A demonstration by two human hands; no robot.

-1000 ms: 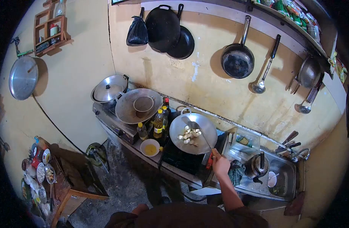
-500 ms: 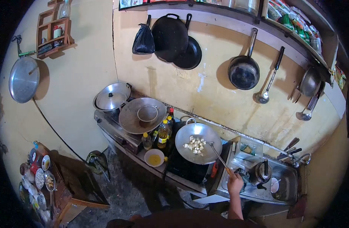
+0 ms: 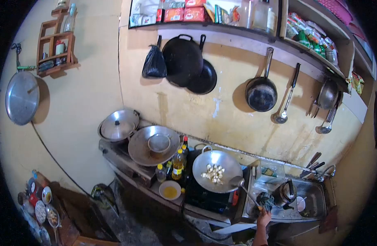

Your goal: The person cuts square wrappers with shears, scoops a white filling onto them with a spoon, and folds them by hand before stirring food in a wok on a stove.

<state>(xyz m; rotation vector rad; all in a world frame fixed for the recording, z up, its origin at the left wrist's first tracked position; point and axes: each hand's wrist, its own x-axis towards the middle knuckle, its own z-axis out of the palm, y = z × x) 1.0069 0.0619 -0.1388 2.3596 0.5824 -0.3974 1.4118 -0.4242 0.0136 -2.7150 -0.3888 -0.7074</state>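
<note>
My right hand (image 3: pixel 263 216), at the lower right of the view, is closed round the handle of a long metal spatula (image 3: pixel 249 192). Its rounded head rests at the right rim of a wide silver wok (image 3: pixel 199 164). White cubes of food (image 3: pixel 213 174) lie heaped in the middle of the wok, apart from the spatula. Below the wok is a black stove (image 3: pixel 196 197). A dark crumpled cloth (image 3: pixel 265 200) lies just beyond my right hand. My left hand is out of view.
Left of the wok stand oil bottles (image 3: pixel 178 166), a bowl of yellow liquid (image 3: pixel 170 190) and a second, browned wok (image 3: pixel 135 149). To the right, a kettle (image 3: pixel 283 193) stands by the sink (image 3: pixel 318 197). Pans (image 3: pixel 261 93) hang above. Dishes (image 3: pixel 53 217) crowd a side table at lower left.
My right hand has drawn the spatula back, down and right, so its head has moved from inside the wok to the rim. The camera view has tilted upward, showing more shelf.
</note>
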